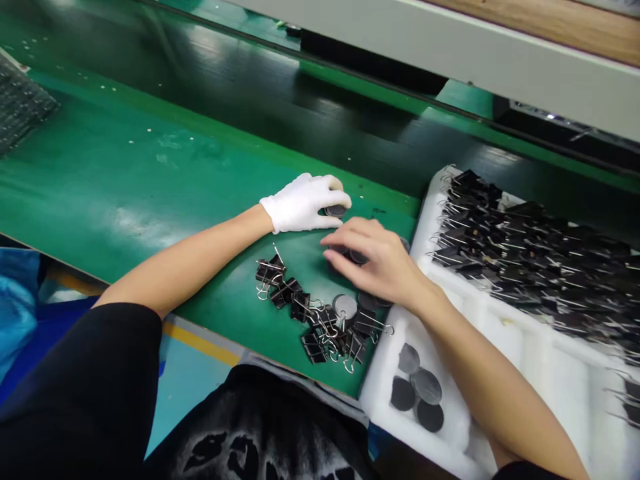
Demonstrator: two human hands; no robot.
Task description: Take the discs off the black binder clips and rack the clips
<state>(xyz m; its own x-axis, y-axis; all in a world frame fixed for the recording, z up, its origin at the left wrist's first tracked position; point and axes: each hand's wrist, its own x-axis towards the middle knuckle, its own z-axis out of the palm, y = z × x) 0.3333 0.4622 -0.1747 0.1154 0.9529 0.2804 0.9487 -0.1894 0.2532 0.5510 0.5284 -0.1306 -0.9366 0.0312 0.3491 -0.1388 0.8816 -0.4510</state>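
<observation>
While your left arm reaches forward across the green desk (165, 160), elbow bent and wrist almost level, your white-gloved left hand (310, 203) curls its thumb and fingers around a dark disc (336, 211), gripping it just above the desk or on it; which of the 2, you cannot tell from this angle. Your right arm comes in from the lower right over the white tray (387, 363), and your bare right hand (373, 257) is arched palm down, fingertips bent toward the left hand, near its thumb. Dark discs (357, 257) lie under and around those right fingers; whether you are pinching any cannot be told, and the overlap prevents a count.

In front of you, between your forearms, lies a loose cluster of at least 7 black binder clips (314, 347), wire handles pointing in several directions. Set among them is 1 lighter grey disc (345, 307). You have 4 discs (427, 385) in the tray's near compartment, some overlapping. Farther back in that 1 tray, black clips (530, 260) stand in packed rows, too crowded and blurred to count.

On your black clothing (250, 433), pale print shows, too broken by folds to read. A small dark mark (379, 211) on the desk beyond your right hand is also illegible.
</observation>
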